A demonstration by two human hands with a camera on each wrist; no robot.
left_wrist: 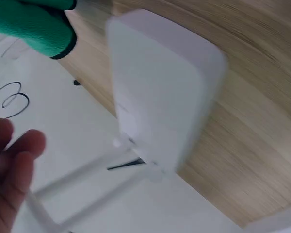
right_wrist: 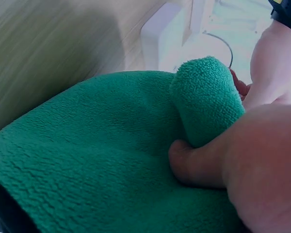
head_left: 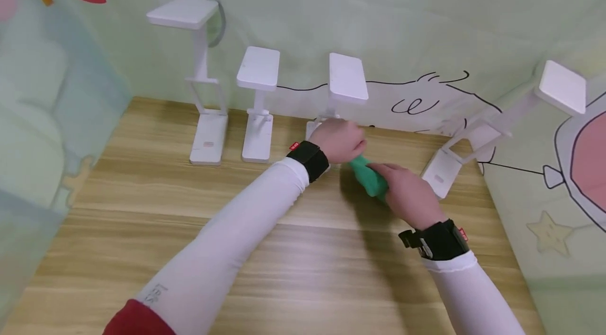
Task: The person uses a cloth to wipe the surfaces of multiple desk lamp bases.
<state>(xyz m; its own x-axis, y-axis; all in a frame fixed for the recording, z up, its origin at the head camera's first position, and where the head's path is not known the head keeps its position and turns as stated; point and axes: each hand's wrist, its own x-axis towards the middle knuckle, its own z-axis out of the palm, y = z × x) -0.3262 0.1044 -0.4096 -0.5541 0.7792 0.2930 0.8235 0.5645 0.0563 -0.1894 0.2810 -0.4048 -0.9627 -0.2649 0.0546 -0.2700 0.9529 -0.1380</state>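
My right hand (head_left: 409,195) grips a green towel (head_left: 369,177) above the wooden table, its thumb pressed into the fluffy fabric in the right wrist view. A dark border edges the towel (right_wrist: 102,141), and one part of it sticks up beside the thumb. In front of a white folding desk lamp (head_left: 347,77), my left hand (head_left: 338,140) hangs near the stem and hides part of it. The left wrist view shows the left fingers (left_wrist: 19,160) loosely bent with nothing between them, apart from the lamp's white base (left_wrist: 160,87).
Two more white lamps, a tall one (head_left: 208,135) and a shorter one (head_left: 258,138), stand to the left along the wall. At the right another lamp (head_left: 442,172) leans outward. A printed wall covering (head_left: 293,9) borders the wooden table (head_left: 303,282) at the back and sides.
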